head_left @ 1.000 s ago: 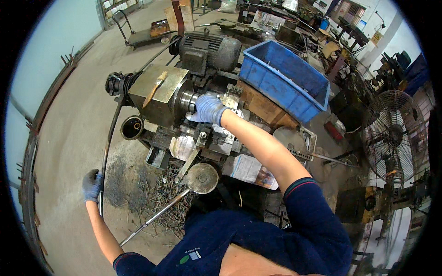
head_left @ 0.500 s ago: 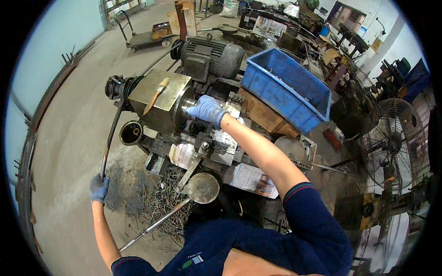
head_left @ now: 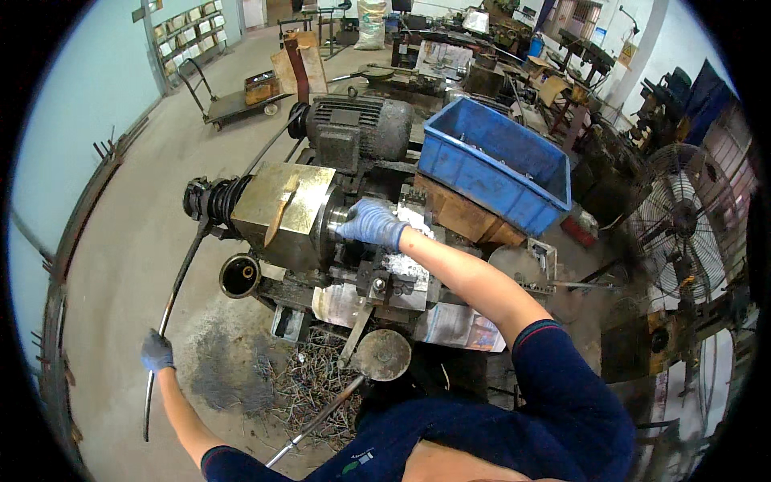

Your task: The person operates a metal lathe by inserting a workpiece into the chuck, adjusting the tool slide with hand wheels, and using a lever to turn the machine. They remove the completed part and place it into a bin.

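In a grey-blue glove, my left hand (head_left: 157, 351) is closed round a long metal lever (head_left: 181, 277) that slopes down from the left end of a small lathe's headstock (head_left: 285, 210). The lever's bare end sticks out below my fist. My right hand (head_left: 373, 223), in a blue striped glove, reaches to the round chuck (head_left: 328, 229) on the headstock's right side. Its fingers are closed at the chuck's nose, and what they grip there is hidden. A brush (head_left: 283, 210) with a wooden handle lies on top of the headstock.
Behind the headstock stands an electric motor (head_left: 359, 128). A blue plastic crate (head_left: 496, 161) rests on a wooden block (head_left: 466, 213) beyond my right arm. Metal shavings (head_left: 317, 386) cover the floor below the machine. A round plate (head_left: 383, 355) is near my body; a large fan (head_left: 683, 225) stands at right.
The lever and my left hand have swung outward and lower, and more of the lever's end now shows below the fist. My right hand stays at the chuck. The view has shifted slightly.
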Tool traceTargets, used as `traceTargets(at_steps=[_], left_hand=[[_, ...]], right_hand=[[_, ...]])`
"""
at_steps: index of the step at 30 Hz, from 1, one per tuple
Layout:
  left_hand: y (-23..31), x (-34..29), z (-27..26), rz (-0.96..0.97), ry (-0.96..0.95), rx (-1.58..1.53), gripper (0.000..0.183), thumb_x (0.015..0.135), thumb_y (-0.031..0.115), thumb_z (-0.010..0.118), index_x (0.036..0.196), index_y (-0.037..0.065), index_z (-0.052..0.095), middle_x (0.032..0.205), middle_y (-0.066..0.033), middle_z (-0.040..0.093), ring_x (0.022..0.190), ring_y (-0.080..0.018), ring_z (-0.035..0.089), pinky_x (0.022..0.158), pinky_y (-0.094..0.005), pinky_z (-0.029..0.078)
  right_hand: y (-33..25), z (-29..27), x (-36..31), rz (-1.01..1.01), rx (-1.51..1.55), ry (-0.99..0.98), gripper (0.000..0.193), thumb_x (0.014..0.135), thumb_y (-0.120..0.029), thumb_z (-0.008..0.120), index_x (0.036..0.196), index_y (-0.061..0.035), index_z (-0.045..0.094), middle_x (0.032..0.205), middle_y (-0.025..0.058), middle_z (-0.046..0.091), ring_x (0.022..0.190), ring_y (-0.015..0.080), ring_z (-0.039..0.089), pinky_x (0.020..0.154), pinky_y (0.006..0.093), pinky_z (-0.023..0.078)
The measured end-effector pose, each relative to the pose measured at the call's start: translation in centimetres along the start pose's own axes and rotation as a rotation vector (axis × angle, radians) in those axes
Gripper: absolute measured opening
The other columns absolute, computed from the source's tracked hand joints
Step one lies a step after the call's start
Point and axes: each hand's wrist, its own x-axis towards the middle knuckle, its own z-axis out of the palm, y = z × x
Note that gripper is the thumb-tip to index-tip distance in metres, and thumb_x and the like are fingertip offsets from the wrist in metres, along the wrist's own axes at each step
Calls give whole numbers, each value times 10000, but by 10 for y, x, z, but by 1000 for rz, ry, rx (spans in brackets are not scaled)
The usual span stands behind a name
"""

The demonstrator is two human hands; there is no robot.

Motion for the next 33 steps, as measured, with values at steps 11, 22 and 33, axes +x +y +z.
traceTargets(at_steps=[11,22,33], left_hand=[[81,-88,-69,-204,73,-183,207,791,290,535,760,92,587,691,-160,603,647,-374,600,545,-478,453],[207,-106,-55,200,-102,-964,404,807,305,613,1110,38,601,990,-143,657,858,-269,641,765,-385,485],[294,-77,40,809,-678,-90,254,765,234,574,1001,181,654,1020,-128,645,973,-322,606,810,-414,489]], right_hand=[[-27,-13,-35,-153,-299,45,588,694,-602,597,855,-43,685,951,228,626,835,345,629,748,413,503],[64,-102,-200,-275,-78,527,413,716,-409,705,796,-6,657,1045,184,615,869,336,626,779,375,500],[198,-137,-384,508,-47,580,320,741,-341,707,765,-23,678,706,148,653,647,244,647,634,327,509]])
